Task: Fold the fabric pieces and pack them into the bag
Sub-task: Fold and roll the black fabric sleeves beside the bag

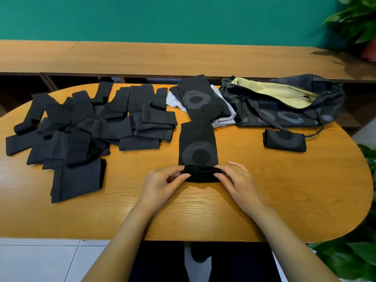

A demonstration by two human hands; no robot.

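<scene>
Black fabric piece with a grey ring [198, 148] lay flat in the middle of the oval wooden table [264, 200], pointing away from you. Its near end was folded up into a small thick roll. Your left hand [162, 184] pinched the left side of that roll, with the thumb and fingers curled on it. Your right hand [238, 180] pinched the right side the same way.

At the far end of this piece lay a second black ringed fabric piece [196, 98]. The two seemed to touch. The second one sat on top of some white cloth [223, 119].

To the left, a big messy pile of plain black fabric pieces [81, 123] covered that side of the table. One flat black rectangle of fabric [77, 180] lay at the near edge of the pile.

On the far right was the dark soft bag with grey rings [284, 117]. Its top was open, and you could see its pale yellow lining [274, 92]. A small folded black fabric bundle [284, 141] sat on the table just on the near side of the bag, not inside it.

Behind the table ran a long low wooden bench [162, 55] against a teal wall [162, 17]. Green leafy plants [358, 17] stood at the right.
</scene>
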